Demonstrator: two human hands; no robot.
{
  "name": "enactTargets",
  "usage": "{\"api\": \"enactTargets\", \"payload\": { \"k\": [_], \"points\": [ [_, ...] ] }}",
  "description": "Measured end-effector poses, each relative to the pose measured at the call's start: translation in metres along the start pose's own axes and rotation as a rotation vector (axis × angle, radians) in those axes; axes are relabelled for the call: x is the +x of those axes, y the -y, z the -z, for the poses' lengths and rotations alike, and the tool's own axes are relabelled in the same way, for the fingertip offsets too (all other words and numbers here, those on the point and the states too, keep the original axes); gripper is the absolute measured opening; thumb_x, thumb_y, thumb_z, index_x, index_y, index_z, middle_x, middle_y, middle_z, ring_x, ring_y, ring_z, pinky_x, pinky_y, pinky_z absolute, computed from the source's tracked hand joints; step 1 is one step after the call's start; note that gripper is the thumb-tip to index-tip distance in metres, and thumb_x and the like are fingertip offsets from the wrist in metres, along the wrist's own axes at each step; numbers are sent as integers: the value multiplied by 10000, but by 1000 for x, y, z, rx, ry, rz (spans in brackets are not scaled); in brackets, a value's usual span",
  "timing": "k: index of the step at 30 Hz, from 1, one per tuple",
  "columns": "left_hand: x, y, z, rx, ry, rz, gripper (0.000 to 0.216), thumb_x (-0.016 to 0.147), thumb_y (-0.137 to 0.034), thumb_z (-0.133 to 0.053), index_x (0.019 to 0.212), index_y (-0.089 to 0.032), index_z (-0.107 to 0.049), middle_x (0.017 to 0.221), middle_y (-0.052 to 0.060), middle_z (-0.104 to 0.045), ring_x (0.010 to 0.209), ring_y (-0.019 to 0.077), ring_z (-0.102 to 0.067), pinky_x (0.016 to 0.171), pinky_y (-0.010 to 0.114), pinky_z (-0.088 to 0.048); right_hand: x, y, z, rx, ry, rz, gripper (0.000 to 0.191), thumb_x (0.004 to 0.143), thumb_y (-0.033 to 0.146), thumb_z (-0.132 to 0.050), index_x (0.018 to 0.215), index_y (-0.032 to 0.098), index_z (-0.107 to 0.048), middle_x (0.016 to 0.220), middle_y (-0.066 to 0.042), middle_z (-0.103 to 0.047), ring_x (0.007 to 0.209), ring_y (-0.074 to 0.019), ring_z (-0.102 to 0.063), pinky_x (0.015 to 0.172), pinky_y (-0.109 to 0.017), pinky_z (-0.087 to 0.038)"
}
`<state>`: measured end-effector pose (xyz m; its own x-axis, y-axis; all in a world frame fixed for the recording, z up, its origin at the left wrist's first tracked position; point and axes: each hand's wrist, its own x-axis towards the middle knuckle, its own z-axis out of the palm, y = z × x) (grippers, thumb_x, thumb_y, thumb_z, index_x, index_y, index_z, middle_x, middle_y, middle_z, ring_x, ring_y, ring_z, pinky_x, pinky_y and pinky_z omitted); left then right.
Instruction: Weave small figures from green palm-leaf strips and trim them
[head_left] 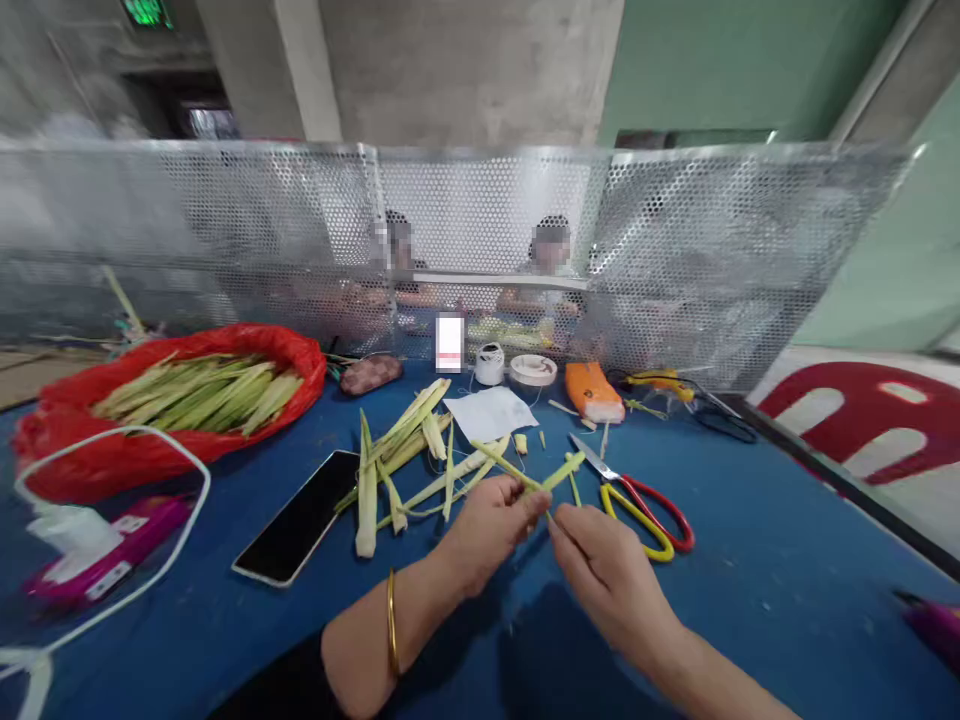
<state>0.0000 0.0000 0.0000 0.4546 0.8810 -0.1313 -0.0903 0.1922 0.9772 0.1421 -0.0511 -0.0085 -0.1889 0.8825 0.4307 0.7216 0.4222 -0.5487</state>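
Note:
Two narrow green husk strips (561,473) cross near the middle of the blue table. My left hand (487,530) pinches them at the crossing between thumb and fingers. Close beside it, my right hand (609,565) is closed, its fingertips gripping the lower end of a strip that is mostly hidden. Red-and-yellow-handled scissors (645,510) lie just right of my right hand, blades partly apart. To the left of my hands are loose pale green husks (367,495) in a pile. A white paper sheet (491,413) rests beyond my left hand.
A red plastic bag (56,465) full of husks sits at left, near a purple power strip (112,560) with a white cable. A black phone (300,520), thread spool (490,364), tape roll (532,370) and orange tissue pack (592,390) lie around. Perforated metal panels (487,200) stand behind.

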Motion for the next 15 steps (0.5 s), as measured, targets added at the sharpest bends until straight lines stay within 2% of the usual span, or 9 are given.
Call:
{"api": "enactTargets", "payload": {
  "k": [3,6,8,10,12,15],
  "points": [
    [1,-1,4,-17,3,31,463,663,-539,-713,832,-122,-604,545,-77,-418,451,39,-280,455,217,-168,1,1,-2,34,59,-55,370,953,341,-331,611,205,-370,574,15,-445,555,-138,-401,585,-279,-252],
    [1,-6,9,-84,40,90,531,716,-572,-642,1018,-136,-623,631,-45,-502,445,37,-304,446,215,-148,6,-4,-1,280,114,-232,462,948,468,-315,631,192,-505,579,-2,-495,585,-156,-458,593,-275,-297],
    [1,-8,12,-118,66,129,523,742,-546,-627,1092,-157,-621,695,-27,-538,434,26,-290,444,217,-123,11,-9,0,496,63,-387,526,914,563,-338,623,182,-553,594,-14,-523,616,-166,-492,605,-272,-333],
    [0,-10,14,-116,82,155,496,726,-482,-675,1100,-159,-636,729,-19,-550,427,14,-266,445,222,-104,16,-14,1,682,-45,-501,494,843,602,-471,612,176,-566,633,-16,-543,654,-166,-506,637,-269,-363],
    [0,-9,14,-90,112,177,478,708,-437,-711,1092,-158,-653,727,-21,-542,430,10,-260,442,220,-103,19,-17,2,860,-88,-568,396,759,564,-627,686,175,-607,648,3,-540,667,-157,-505,652,-261,-381],
    [-1,-7,13,-49,153,204,435,703,-410,-720,1058,-164,-675,756,-8,-565,474,22,-354,433,196,-157,19,-17,1,1030,-75,-603,324,713,481,-718,817,181,-656,599,32,-508,631,-138,-487,639,-252,-387]
  ]
}}
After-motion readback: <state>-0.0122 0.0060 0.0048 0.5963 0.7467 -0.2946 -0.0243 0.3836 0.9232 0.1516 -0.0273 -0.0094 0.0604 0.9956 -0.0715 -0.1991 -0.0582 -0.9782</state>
